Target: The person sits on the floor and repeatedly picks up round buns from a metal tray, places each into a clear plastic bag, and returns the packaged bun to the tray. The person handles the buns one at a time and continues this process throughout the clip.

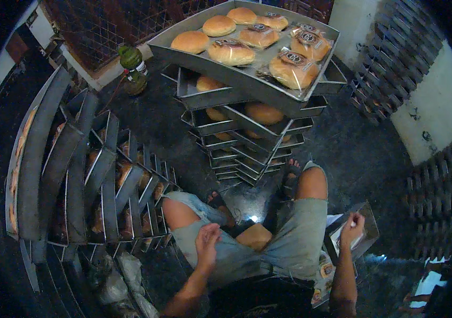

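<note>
My left hand (208,240) is raised over my left thigh, fingers curled in towards the thumb, with nothing visible in it. Over at the right, my right hand (354,226) hangs above a small metal box (370,232) that has thin white and clear sheets (335,234) in it. Its fingers are bent together; whether they pinch a sheet is too small to tell. Ahead of me, a metal tray (226,77) tops a tall stack. Bare round buns (219,26) lie at its left, and buns in clear printed wrappers (294,69) at its right and middle.
More crosswise trays (246,131) holding buns stand beneath the top one. Another tray stack (76,179) rises close on my left, near crumpled plastic bags (120,274). A green gas cylinder (133,69) stands at the far left. Dark stacked trays (393,59) line the right wall.
</note>
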Tool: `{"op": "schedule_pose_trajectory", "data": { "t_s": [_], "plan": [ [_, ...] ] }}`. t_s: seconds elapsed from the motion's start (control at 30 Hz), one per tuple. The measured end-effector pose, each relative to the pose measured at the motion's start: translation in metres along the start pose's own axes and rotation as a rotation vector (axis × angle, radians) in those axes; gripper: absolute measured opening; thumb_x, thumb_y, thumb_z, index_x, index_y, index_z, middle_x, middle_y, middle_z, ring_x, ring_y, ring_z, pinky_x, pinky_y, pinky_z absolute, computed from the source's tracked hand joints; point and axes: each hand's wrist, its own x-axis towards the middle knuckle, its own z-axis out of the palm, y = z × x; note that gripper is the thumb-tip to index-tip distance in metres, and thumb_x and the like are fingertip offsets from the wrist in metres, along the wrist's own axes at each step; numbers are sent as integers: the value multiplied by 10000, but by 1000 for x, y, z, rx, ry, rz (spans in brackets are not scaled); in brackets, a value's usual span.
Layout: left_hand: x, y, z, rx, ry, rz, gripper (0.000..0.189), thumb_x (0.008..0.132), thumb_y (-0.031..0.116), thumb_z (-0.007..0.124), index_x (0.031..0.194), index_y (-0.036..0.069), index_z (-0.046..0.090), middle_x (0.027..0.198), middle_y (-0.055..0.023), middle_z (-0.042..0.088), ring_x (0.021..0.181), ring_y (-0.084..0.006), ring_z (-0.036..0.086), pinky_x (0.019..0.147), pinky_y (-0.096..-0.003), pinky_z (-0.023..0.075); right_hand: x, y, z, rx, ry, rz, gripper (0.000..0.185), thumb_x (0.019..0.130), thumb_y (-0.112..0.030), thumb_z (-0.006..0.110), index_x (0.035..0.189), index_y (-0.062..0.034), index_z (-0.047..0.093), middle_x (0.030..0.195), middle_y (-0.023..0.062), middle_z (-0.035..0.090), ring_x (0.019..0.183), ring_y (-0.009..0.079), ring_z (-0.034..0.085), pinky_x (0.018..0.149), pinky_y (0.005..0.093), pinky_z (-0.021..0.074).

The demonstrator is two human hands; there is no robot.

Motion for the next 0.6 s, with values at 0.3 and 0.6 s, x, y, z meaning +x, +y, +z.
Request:
{"op": "schedule_pose_trajectory", "data": {
  "t_s": [0.3, 0.6],
  "plan": [
    [17, 21, 148, 127, -447, 143, 292, 971, 143, 741, 1226, 39, 641, 1196, -67, 683, 1090, -154, 658, 944, -321, 526, -29, 105, -50, -781, -211, -131, 128, 894, -104, 699, 997, -31, 681, 1110, 192, 653, 1155, 397, 582, 1006, 514, 440],
    [-42, 9, 296, 367, -591, 700, 659, 921, 219, 807, 1469, 21, 499, 1338, -145, 653, 1239, -260, 634, 1066, -399, 493, 10, -171, -69, 139, 50, -192, 93, 949, -63, 704, 980, -14, 631, 1166, 144, 651, 1167, 305, 599, 1085, 447, 425]
  ]
}}
